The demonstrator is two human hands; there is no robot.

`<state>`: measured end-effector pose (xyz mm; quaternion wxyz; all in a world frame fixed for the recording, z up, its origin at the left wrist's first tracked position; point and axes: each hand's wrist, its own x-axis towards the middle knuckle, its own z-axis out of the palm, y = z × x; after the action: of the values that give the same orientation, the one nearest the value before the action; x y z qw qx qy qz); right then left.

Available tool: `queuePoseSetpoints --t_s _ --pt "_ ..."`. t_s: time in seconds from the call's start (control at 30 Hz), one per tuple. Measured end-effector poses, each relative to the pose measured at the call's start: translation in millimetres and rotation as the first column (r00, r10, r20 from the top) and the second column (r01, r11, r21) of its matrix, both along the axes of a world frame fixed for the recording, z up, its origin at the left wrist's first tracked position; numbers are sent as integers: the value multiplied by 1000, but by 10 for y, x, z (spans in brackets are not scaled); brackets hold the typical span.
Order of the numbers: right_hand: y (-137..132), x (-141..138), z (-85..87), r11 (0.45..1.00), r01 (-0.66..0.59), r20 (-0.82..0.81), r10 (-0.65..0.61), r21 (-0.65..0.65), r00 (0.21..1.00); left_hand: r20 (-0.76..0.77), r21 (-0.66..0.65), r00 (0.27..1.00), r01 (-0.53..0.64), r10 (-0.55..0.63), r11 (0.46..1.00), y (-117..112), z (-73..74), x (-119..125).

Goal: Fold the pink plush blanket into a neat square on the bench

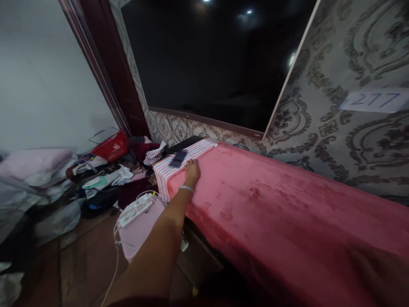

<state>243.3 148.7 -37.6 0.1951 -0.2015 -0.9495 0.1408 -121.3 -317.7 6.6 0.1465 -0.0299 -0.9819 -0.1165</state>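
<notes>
A left hand [192,172], open and flat, holding nothing, rests on a striped towel [165,174] just beside a blurred phone [178,158], at the far end of a red plush blanket [271,213]. The soft, limp plush should gather easily along its left edge; a wallpapered wall [332,115] hems the right, heaped clothes [105,183] the left.

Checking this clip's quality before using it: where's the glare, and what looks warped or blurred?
Head view: lights glare off the dark wall screen; wide-angle distortion slants the door frame; the clothes pile looks soft; the phone is pixelated over.
</notes>
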Motion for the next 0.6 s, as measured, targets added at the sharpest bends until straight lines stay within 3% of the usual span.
queuePoseSetpoints --t_s 0.13,0.3,0.43,0.6 --pt "19 -95 -231 994 -11 -156 -7 -109 988 -3 7 1000 14 -14 1000 -6 -17 -10" --pt "233 -43 -421 992 -12 -156 -7 -125 988 -10 11 1000 13 -13 1000 -13 -32 -28" --pt "302 -61 -387 988 -20 -126 0 -155 992 -15 21 1000 9 -8 1000 -12 -40 -39" --pt "150 -63 -212 985 -6 -144 -19 -174 989 -18 33 1000 9 -9 999 -12 -35 -44"
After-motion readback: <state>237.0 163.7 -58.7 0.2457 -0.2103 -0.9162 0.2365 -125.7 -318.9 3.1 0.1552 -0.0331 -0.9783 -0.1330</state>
